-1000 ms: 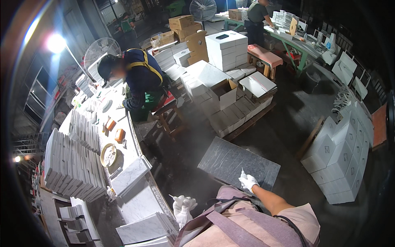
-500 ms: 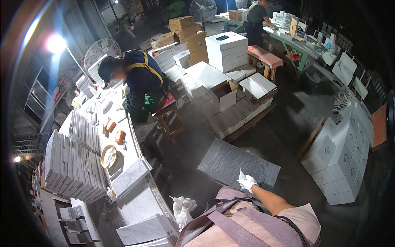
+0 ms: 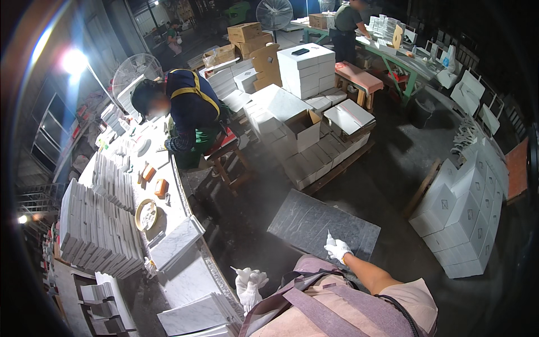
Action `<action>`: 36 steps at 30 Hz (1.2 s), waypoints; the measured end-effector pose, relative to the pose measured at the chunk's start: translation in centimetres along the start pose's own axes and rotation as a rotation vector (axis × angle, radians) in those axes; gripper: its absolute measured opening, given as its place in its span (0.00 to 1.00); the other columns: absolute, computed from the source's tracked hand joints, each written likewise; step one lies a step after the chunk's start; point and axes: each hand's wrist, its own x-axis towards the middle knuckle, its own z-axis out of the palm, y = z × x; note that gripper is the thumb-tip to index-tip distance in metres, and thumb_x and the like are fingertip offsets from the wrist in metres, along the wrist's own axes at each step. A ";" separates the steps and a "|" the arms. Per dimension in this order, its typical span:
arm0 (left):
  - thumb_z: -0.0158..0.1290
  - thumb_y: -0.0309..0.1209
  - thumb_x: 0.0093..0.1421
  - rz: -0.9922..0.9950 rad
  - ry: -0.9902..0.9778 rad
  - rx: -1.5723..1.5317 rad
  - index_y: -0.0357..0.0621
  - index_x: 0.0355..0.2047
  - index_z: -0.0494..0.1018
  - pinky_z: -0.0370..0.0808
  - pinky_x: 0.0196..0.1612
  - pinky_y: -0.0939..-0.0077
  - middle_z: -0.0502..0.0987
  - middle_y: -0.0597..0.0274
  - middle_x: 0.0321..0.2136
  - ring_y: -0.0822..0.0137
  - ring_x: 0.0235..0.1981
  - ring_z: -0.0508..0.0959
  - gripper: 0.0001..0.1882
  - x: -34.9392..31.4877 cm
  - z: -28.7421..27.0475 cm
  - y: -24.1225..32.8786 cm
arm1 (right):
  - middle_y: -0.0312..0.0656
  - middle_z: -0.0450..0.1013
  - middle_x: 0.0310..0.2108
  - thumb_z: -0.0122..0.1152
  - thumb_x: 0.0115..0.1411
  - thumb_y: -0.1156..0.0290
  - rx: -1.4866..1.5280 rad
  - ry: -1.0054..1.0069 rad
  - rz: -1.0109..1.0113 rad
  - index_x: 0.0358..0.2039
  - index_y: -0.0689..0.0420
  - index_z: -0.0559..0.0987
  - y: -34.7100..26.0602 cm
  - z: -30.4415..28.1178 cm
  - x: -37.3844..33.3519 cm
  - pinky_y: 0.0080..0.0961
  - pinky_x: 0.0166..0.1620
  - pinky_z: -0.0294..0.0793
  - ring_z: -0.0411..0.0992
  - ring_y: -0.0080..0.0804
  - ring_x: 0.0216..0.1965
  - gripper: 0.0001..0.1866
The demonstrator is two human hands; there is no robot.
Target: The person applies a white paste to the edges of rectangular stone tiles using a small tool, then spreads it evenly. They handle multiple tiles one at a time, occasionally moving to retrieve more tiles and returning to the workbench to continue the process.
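Note:
My right hand [image 3: 338, 250], in a white knit glove, is over the near part of a dark grey scratched board [image 3: 314, 219]. Its fingers are closed, and a thin white point sticks up from them; whether that is a fingertip or a small object is unclear. Beside the worktable's edge, my left hand [image 3: 250, 287] is also gloved, fingers curled, with a slim pale tip poking out on its left. What it holds, if anything, cannot be made out. Nearest to it lie white marbled slabs [image 3: 193, 313] stacked on the table.
Along the left, the worktable [image 3: 188, 268] carries rows of upright white slabs [image 3: 95, 230], a yellow bowl [image 3: 147, 215] and orange blocks [image 3: 161, 187]. A co-worker [image 3: 193, 98] bends over its far end. White cartons [image 3: 306, 160] stand on a pallet ahead; more cartons [image 3: 457, 219] are at right.
The whole view has shifted very slightly left. The co-worker at the table has moved their head a little. My hands keep nearly the same pose.

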 end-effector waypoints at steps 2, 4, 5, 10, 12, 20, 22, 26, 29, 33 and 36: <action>0.64 0.31 0.64 -0.001 -0.004 0.004 0.43 0.51 0.71 0.87 0.37 0.60 0.81 0.56 0.38 0.57 0.35 0.85 0.19 0.0 0.0 0.0 | 0.31 0.70 0.25 0.69 0.60 0.73 -0.015 0.010 -0.006 0.34 0.50 0.72 0.4 -0.1 0.2 0.24 0.24 0.64 0.66 0.21 0.21 0.11; 0.65 0.31 0.63 -0.001 -0.009 0.009 0.43 0.51 0.71 0.87 0.37 0.59 0.81 0.56 0.38 0.57 0.35 0.85 0.19 0.1 0.0 0.0 | 0.30 0.70 0.25 0.69 0.60 0.74 -0.092 0.053 0.014 0.32 0.50 0.72 0.7 -0.3 0.4 0.24 0.23 0.63 0.65 0.21 0.21 0.11; 0.65 0.31 0.63 0.000 -0.006 0.008 0.43 0.51 0.71 0.87 0.37 0.60 0.81 0.56 0.39 0.57 0.35 0.85 0.19 0.1 0.0 -0.1 | 0.33 0.72 0.24 0.68 0.60 0.69 -0.050 0.039 -0.023 0.32 0.52 0.75 0.9 -0.4 0.5 0.26 0.25 0.65 0.67 0.24 0.21 0.08; 0.65 0.31 0.63 0.019 -0.032 0.011 0.43 0.52 0.71 0.87 0.37 0.61 0.81 0.56 0.39 0.59 0.36 0.85 0.21 0.2 -0.2 -0.5 | 0.37 0.76 0.25 0.67 0.61 0.59 -0.068 0.050 -0.035 0.36 0.57 0.80 1.3 -0.5 0.8 0.31 0.29 0.69 0.72 0.28 0.24 0.14; 0.66 0.32 0.63 0.027 -0.025 0.019 0.43 0.53 0.70 0.87 0.37 0.62 0.81 0.56 0.40 0.59 0.36 0.85 0.22 0.2 -0.3 -0.7 | 0.38 0.76 0.27 0.67 0.61 0.60 -0.065 0.060 -0.043 0.39 0.57 0.78 1.1 -0.5 0.7 0.30 0.30 0.70 0.72 0.28 0.26 0.15; 0.59 0.23 0.66 -0.029 -0.109 -0.077 0.43 0.57 0.68 0.86 0.41 0.62 0.79 0.54 0.45 0.59 0.41 0.84 0.20 0.3 0.0 -2.0 | 0.36 0.74 0.31 0.66 0.65 0.64 -0.039 0.070 0.008 0.42 0.58 0.74 -1.5 0.1 -1.8 0.26 0.29 0.71 0.72 0.24 0.27 0.13; 0.56 0.20 0.66 -0.033 -0.091 -0.102 0.42 0.57 0.69 0.85 0.42 0.62 0.79 0.54 0.45 0.58 0.41 0.84 0.20 0.2 0.4 -2.1 | 0.33 0.71 0.29 0.66 0.66 0.68 0.001 0.065 0.005 0.39 0.55 0.73 -2.1 0.3 -2.4 0.24 0.25 0.68 0.68 0.21 0.24 0.10; 0.53 0.16 0.64 -0.050 -0.096 -0.104 0.43 0.57 0.69 0.84 0.45 0.64 0.79 0.54 0.45 0.61 0.43 0.83 0.21 0.1 1.0 -2.3 | 0.26 0.67 0.23 0.66 0.66 0.64 0.171 -0.061 0.027 0.32 0.46 0.70 -2.4 0.3 -3.0 0.20 0.25 0.68 0.66 0.17 0.22 0.11; 0.52 0.15 0.64 -0.067 -0.115 -0.163 0.43 0.57 0.69 0.84 0.46 0.64 0.78 0.55 0.44 0.61 0.42 0.83 0.21 0.3 1.1 -2.6 | 0.26 0.65 0.23 0.66 0.66 0.66 0.110 0.045 0.025 0.32 0.47 0.69 -2.3 -0.1 -3.0 0.21 0.23 0.64 0.64 0.16 0.20 0.12; 0.48 0.13 0.64 -0.091 -0.047 -0.068 0.42 0.57 0.69 0.82 0.49 0.65 0.78 0.55 0.46 0.62 0.44 0.82 0.22 0.5 1.0 -2.8 | 0.28 0.68 0.26 0.65 0.66 0.66 0.070 0.036 0.036 0.36 0.49 0.70 -2.1 -0.1 -3.0 0.20 0.25 0.67 0.66 0.17 0.22 0.10; 0.47 0.12 0.61 -0.085 -0.046 -0.125 0.42 0.57 0.69 0.82 0.50 0.66 0.78 0.56 0.46 0.63 0.44 0.83 0.24 0.6 1.1 -2.6 | 0.28 0.67 0.23 0.63 0.67 0.67 -0.014 0.047 0.098 0.34 0.48 0.71 -2.4 0.5 -2.6 0.21 0.25 0.67 0.66 0.18 0.21 0.09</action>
